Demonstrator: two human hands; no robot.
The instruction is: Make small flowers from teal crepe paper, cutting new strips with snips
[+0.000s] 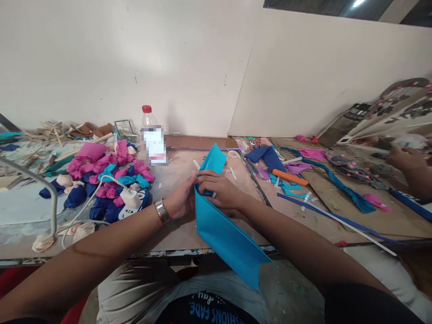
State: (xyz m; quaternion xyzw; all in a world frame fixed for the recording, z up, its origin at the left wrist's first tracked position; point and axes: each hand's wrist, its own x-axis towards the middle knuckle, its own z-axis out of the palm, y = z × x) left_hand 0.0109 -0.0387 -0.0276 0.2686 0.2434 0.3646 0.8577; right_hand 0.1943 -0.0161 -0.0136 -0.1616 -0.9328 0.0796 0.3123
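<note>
A long turquoise strip of folded paper or fabric (226, 238) runs from above the table down past its front edge towards my lap. My left hand (182, 198) closes on the strip's left edge, the thumb side up. From the right, my right hand (218, 189) curls its fingers over the same strip, a ring on one finger. Both hands meet near the strip's upper bend, and its far end (216, 159) stands up beyond them. My fingers partly hide the fold between the hands.
Pink and blue fabric bundles (111, 171) and a white plug on a power strip (130, 200) lie left. Behind stands a red-capped bottle (148, 118). An orange cutter (289, 177) and scraps lie right. Another person's hand (410, 164) is at far right.
</note>
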